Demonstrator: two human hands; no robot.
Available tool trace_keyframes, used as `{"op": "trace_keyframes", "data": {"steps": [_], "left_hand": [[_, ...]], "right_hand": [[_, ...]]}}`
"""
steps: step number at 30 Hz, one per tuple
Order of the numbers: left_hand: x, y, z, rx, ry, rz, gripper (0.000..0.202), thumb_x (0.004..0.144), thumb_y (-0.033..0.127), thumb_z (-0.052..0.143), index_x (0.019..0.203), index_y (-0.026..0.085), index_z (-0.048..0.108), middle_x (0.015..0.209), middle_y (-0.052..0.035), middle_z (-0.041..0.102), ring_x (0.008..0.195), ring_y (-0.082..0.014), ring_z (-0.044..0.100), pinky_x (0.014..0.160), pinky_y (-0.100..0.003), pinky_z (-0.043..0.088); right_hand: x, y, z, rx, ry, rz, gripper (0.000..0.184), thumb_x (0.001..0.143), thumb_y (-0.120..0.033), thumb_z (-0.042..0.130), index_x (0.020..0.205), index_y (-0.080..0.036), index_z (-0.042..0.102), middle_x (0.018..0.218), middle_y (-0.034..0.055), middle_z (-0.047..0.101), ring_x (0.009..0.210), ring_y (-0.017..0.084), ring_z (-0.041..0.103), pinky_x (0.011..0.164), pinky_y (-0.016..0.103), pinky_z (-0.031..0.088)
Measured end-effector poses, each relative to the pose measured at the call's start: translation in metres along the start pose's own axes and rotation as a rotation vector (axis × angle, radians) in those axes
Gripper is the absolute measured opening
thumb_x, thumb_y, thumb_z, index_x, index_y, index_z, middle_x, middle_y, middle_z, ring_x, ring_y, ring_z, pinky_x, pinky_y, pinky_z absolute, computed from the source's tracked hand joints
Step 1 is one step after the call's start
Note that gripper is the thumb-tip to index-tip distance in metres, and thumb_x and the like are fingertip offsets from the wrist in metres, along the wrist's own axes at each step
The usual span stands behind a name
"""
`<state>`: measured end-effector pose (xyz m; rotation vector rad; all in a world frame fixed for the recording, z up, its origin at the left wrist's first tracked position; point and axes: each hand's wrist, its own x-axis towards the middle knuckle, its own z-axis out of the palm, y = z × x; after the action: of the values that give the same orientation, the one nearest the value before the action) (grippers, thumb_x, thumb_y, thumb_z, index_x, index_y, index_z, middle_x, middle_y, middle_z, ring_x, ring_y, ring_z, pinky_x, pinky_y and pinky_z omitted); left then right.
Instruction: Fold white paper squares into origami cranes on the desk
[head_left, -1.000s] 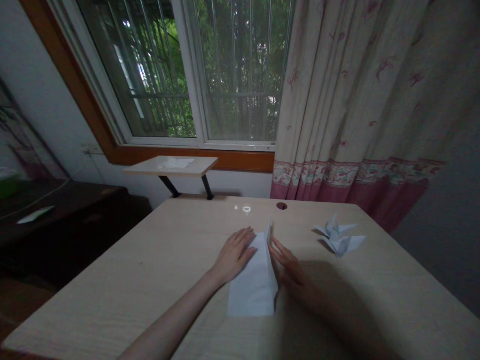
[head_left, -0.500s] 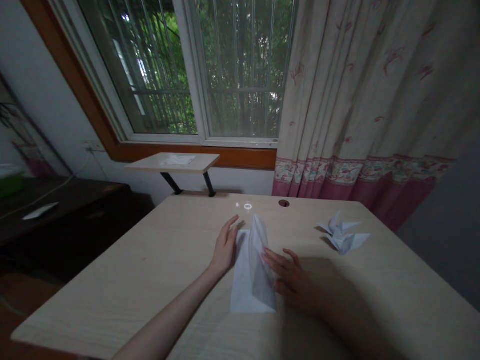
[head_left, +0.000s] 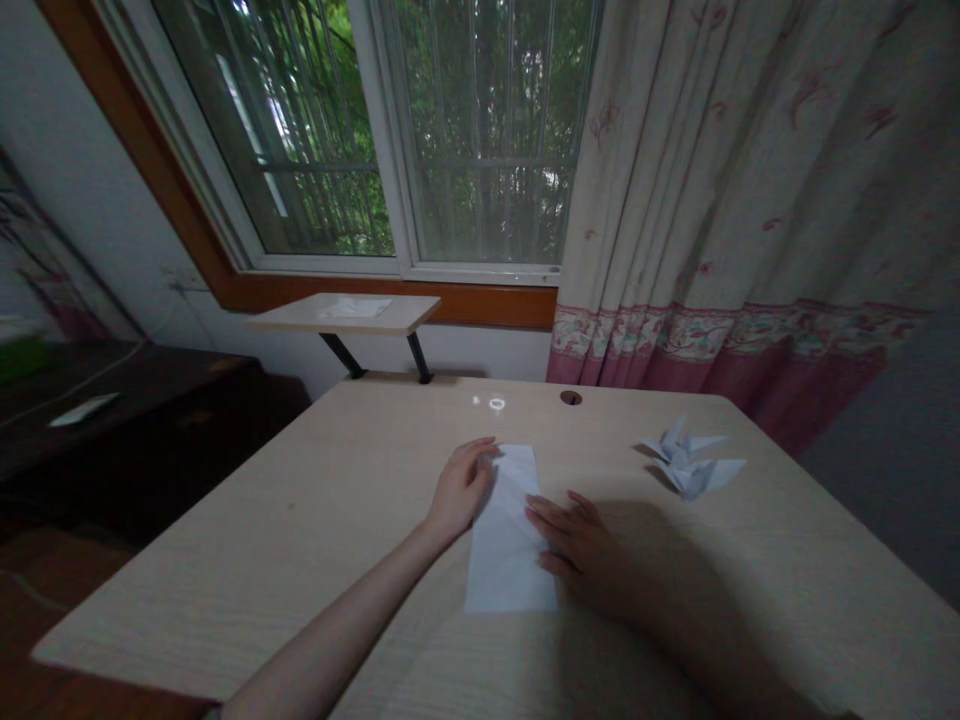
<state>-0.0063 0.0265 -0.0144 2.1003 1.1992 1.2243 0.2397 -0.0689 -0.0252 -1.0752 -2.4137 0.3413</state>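
Observation:
A white sheet of paper (head_left: 511, 560), folded into a long rectangle, lies flat on the table in front of me. My left hand (head_left: 459, 492) rests along its upper left edge, fingers stretched toward the far corner and the thumb apart from them. On the right edge lies my right hand (head_left: 574, 545), fingers spread and fingertips touching the paper. Faint creases run across the sheet. To the right, two white folded paper cranes (head_left: 694, 478) sit close together, one slightly behind the other.
The pale wooden table (head_left: 360, 510) has a round cable hole (head_left: 571, 398) near its back edge. A small raised shelf (head_left: 292, 312) on black legs holds some white paper (head_left: 360, 308). Behind are a window and a floral curtain (head_left: 675, 340); a dark cabinet (head_left: 187, 390) stands left.
The raised flap of paper on the right has come down flat onto the sheet. My left fingers have curved inward over the far left corner. The view has tilted slightly.

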Motion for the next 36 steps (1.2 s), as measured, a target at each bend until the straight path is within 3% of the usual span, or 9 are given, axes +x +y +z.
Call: {"op": "trace_keyframes", "data": {"steps": [2,6,16,27,30,36], "left_hand": [[0.0,0.003,0.0,0.061,-0.084,0.044,0.027,0.093,0.026,0.048,0.106,0.024,0.071,0.124,-0.0061,0.069,0.118,-0.0248,0.061,0.107,-0.047,0.044],[-0.003,0.009,0.001,0.137,-0.248,0.119,0.031,0.094,0.025,0.048,0.116,0.026,0.071,0.126,-0.0034,0.069,0.12,-0.023,0.061,0.109,-0.046,0.045],[-0.006,0.011,0.0,0.322,-0.545,0.282,0.041,0.098,0.036,0.052,0.138,0.028,0.057,0.15,-0.0034,0.049,0.14,-0.0225,0.045,0.118,-0.044,0.034],[-0.005,0.016,-0.006,0.304,-0.629,0.333,0.048,0.097,0.041,0.055,0.143,0.03,0.051,0.156,-0.0031,0.04,0.144,-0.026,0.039,0.121,-0.047,0.03],[-0.005,0.016,-0.006,0.319,-0.647,0.358,0.048,0.097,0.04,0.055,0.144,0.03,0.051,0.157,-0.0038,0.038,0.144,-0.0258,0.038,0.121,-0.047,0.029],[-0.005,0.018,-0.005,0.348,-0.652,0.362,0.048,0.097,0.04,0.056,0.144,0.029,0.051,0.157,-0.0044,0.038,0.144,-0.0255,0.039,0.121,-0.047,0.029]], "right_hand": [[0.0,-0.001,-0.002,0.001,0.004,0.006,0.058,0.095,-0.025,0.059,0.149,-0.037,0.041,0.15,0.0018,0.05,0.138,0.022,0.046,0.122,0.051,0.023],[0.0,-0.003,-0.01,-0.026,-0.033,0.041,0.055,0.096,-0.029,0.057,0.148,-0.034,0.043,0.149,0.0032,0.051,0.137,0.022,0.048,0.122,0.052,0.023],[0.005,0.002,-0.017,-0.002,-0.025,0.054,0.037,0.096,-0.025,0.053,0.132,-0.027,0.063,0.135,0.0061,0.065,0.127,0.023,0.057,0.11,0.046,0.043],[-0.001,0.019,-0.002,-0.137,0.234,0.139,0.023,0.095,-0.019,0.048,0.109,-0.02,0.066,0.112,0.0114,0.07,0.105,0.025,0.064,0.095,0.045,0.053],[0.001,0.017,-0.006,-0.217,0.242,0.183,0.014,0.093,-0.019,0.049,0.097,-0.02,0.062,0.1,0.0104,0.068,0.093,0.024,0.065,0.085,0.041,0.055],[0.004,0.008,-0.01,-0.318,0.162,0.209,0.012,0.093,-0.018,0.052,0.083,-0.021,0.059,0.091,0.008,0.067,0.089,0.023,0.065,0.084,0.038,0.052]]}}
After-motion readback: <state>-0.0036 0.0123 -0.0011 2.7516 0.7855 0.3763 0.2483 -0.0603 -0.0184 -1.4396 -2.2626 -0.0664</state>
